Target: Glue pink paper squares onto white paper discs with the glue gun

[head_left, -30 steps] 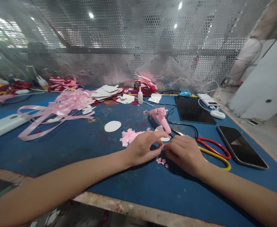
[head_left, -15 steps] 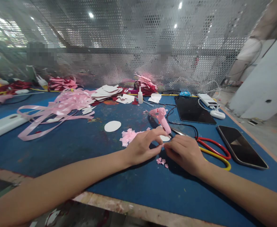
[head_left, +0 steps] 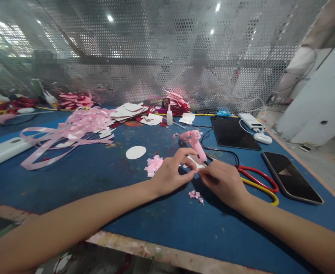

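My left hand and my right hand meet fingertip to fingertip over the blue table. Both are closed in a pinch on a tiny piece of pink ribbon, mostly hidden by the fingers. Just beyond them stands a pink glue gun, partly over a white paper piece. Cut pink ribbon pieces lie in a pile left of my left hand. Several small folded pink bits rest on the table below the fingertips. A white paper oval lies farther left.
Scissors with red and yellow handles lie beside my right hand, near a phone and a black tablet. Long pink ribbons, white paper pieces and a small white bottle are farther back, before a perforated screen.
My left fingers have shifted slightly, uncovering more of the white paper beneath the glue gun. Both hands remain pinched together at nearly the same spot.
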The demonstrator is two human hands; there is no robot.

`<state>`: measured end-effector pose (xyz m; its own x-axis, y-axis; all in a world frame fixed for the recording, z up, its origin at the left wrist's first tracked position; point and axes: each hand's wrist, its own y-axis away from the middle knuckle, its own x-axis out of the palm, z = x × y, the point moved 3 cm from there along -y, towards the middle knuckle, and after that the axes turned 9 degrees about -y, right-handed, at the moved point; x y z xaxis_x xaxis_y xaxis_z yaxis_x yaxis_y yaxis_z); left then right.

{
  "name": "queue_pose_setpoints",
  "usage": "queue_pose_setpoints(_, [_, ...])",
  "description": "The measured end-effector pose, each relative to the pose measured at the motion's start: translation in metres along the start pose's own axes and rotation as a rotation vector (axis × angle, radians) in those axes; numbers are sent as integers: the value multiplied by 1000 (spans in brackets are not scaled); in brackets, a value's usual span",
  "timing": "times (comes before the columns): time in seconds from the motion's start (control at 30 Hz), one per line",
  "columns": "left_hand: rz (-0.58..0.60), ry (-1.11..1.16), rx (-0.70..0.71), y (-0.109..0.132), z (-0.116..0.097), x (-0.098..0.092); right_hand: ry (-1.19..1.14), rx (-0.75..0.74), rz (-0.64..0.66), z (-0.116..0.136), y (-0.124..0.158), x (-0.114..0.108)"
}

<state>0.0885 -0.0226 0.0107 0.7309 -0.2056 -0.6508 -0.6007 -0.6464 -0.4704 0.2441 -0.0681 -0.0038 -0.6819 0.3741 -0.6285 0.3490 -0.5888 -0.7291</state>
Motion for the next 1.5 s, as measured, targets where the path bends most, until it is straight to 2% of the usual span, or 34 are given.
queue_pose_setpoints(0.1, [14, 111, -148, -3, 6, 2, -157, 161, 16, -5, -1, 1])
queue_pose_setpoints(0.23, [22, 277, -245, -7, 12, 6, -309, 350, 17, -10, -2, 3])
queue_pose_setpoints(0.47, [3, 536, -335, -9, 13, 8, -365, 451, -26, -13, -3, 4])
queue_pose_setpoints(0.67, [8, 612, -301, -10, 13, 7, -397, 466, -56, -14, -3, 4])
queue_pose_setpoints(1.07, [75, 335, -201, -7, 7, 6, -322, 441, -25, -13, -2, 4])
queue_pose_setpoints(1.5, [76, 351, -191, -7, 6, 5, -284, 412, -76, -12, 0, 1])
